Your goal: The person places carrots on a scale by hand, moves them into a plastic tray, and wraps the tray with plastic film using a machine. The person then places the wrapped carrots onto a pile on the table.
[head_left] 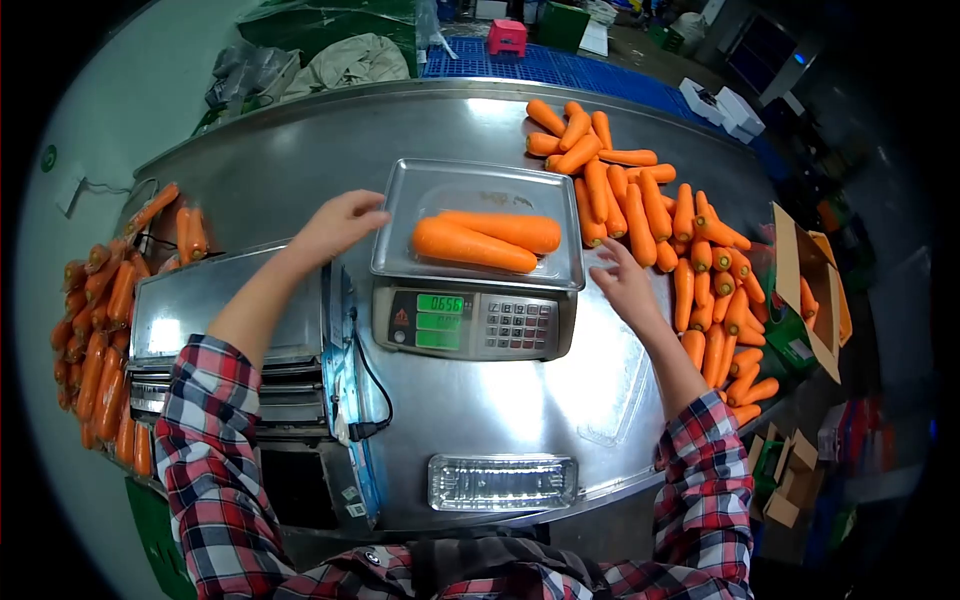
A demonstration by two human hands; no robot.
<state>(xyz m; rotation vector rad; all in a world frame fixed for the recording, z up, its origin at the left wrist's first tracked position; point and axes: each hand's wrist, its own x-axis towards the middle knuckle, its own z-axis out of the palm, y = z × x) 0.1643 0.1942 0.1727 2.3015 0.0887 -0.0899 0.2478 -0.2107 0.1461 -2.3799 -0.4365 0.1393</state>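
Observation:
Two large carrots (pixel 485 240) lie side by side on the metal tray of a digital scale (pixel 475 322), whose lit green display reads about 0.656. My left hand (pixel 345 225) is at the tray's left edge, fingers apart and holding nothing. Just off the tray's right edge, my right hand (pixel 622 280) is open, near the loose carrots (pixel 640 215) heaped on the right of the metal table (pixel 410 410). Toward the front edge sits a clear plastic tray (pixel 502 483).
Wrapped carrots (pixel 95 370) are piled at the far left, beside a metal-topped machine (pixel 230 310) with a black cable. A cardboard box (pixel 805 290) stands at the right edge. Beyond the table are a pink stool (pixel 507 37) and blue floor grating (pixel 600 80).

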